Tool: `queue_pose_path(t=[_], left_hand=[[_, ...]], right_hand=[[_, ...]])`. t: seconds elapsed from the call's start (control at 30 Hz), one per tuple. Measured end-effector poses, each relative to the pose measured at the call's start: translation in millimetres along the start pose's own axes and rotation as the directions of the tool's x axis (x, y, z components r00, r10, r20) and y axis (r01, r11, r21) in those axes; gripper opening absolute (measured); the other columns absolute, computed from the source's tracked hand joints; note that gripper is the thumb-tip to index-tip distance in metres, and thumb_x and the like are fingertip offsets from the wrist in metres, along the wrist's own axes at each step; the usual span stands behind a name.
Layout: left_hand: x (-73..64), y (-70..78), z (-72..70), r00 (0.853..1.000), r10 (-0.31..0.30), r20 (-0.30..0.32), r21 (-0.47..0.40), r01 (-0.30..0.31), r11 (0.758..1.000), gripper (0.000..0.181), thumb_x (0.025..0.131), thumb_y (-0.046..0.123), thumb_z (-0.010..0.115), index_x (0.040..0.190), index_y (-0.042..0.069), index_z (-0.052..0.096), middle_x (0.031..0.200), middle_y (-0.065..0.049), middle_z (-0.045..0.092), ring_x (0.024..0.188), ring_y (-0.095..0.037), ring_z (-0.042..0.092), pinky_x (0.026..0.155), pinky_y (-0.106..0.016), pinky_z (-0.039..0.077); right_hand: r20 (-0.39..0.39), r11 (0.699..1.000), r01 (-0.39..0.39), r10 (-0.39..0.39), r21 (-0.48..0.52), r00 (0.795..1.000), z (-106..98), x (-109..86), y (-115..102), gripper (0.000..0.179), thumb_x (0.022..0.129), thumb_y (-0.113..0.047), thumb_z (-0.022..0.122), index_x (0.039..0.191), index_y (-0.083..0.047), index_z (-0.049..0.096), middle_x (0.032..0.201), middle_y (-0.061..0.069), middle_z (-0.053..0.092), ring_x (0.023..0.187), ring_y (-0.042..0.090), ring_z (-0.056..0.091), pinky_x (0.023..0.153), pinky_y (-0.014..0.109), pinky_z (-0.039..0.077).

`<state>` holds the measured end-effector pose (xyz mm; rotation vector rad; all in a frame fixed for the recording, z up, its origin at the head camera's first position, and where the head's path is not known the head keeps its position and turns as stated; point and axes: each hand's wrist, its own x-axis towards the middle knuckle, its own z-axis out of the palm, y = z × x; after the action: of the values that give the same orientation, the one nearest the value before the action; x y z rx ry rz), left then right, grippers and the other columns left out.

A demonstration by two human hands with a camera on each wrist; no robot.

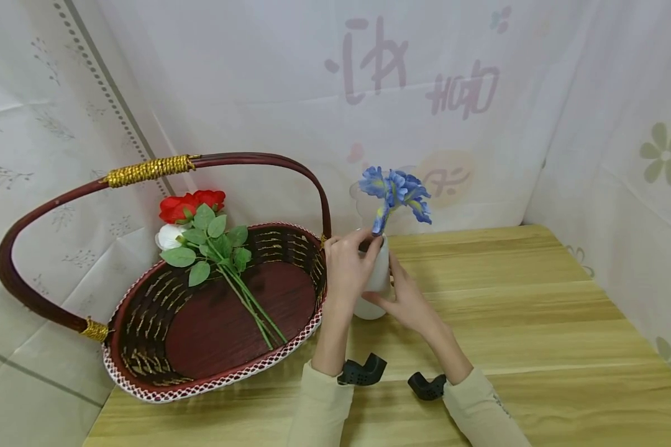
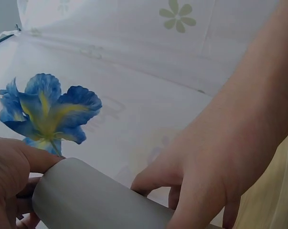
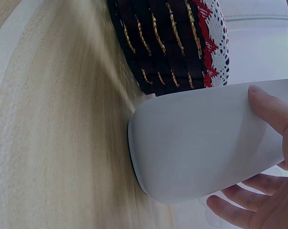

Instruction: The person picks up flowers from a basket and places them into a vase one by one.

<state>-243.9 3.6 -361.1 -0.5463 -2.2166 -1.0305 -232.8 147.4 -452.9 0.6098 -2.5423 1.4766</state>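
A white vase [image 1: 377,273] stands on the wooden table with an artificial blue iris [image 1: 397,189] rising from its mouth. At the rim, my left hand [image 1: 346,264] pinches the iris low on its stem, the fingertips close against the vase; the lower stem is hidden. My right hand [image 1: 405,298] grips the vase around its body from the right. In the right wrist view the thumb lies along the vase [image 3: 201,143] and the other fingers curl beneath it. The left wrist view shows the blue bloom [image 2: 48,109] just beyond the left fingers.
To the left sits a dark red woven basket [image 1: 145,329] with a lace rim and a tall arched handle [image 1: 246,159]. Red roses [image 1: 192,206] and a white rose [image 1: 171,236] lie across it, stems inside. Printed curtains [image 1: 257,74] enclose the wooden table [image 1: 509,298].
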Motion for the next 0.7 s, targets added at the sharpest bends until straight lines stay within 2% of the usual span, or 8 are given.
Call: queue_pose_path(t=[0.23,0.43,0.7], left_hand=[[0.2,-1.4,1.3,1.0,-0.015,0.004,-0.013,0.015,1.0,0.01,0.095,0.014,0.072,0.102,0.01,0.079,0.091,-0.002,0.077,0.076,-0.015,0.071,0.093,-0.047,0.043],[0.2,-2.1,1.6,1.0,-0.027,0.008,-0.052,0.028,0.998,0.015,0.096,0.013,0.071,0.109,0.011,0.078,0.086,-0.001,0.076,0.068,-0.014,0.069,0.096,-0.047,0.042],[-0.2,-2.8,3.4,1.0,0.009,-0.023,-0.042,-0.01,0.999,0.01,0.096,0.017,0.071,0.1,0.013,0.08,0.095,0.0,0.077,0.076,-0.014,0.07,0.092,-0.046,0.043]], right_hand=[[-0.007,1.0,-0.008,0.008,0.0,1.0,0.2,-0.2,-0.1,0.106,0.092,-0.033,0.078,0.163,-0.016,0.002,0.164,0.018,0.021,0.144,0.04,0.034,0.106,0.06,0.043],[0.0,1.0,-0.019,0.019,-0.007,1.0,0.6,-0.6,-0.4,0.108,0.092,-0.034,0.077,0.163,-0.018,-0.002,0.164,0.019,0.018,0.144,0.04,0.033,0.107,0.06,0.043],[0.001,1.0,0.0,0.0,0.005,1.0,0.9,-1.2,-0.3,0.107,0.093,-0.033,0.076,0.163,-0.022,-0.004,0.166,0.016,0.015,0.144,0.039,0.035,0.106,0.058,0.044]])
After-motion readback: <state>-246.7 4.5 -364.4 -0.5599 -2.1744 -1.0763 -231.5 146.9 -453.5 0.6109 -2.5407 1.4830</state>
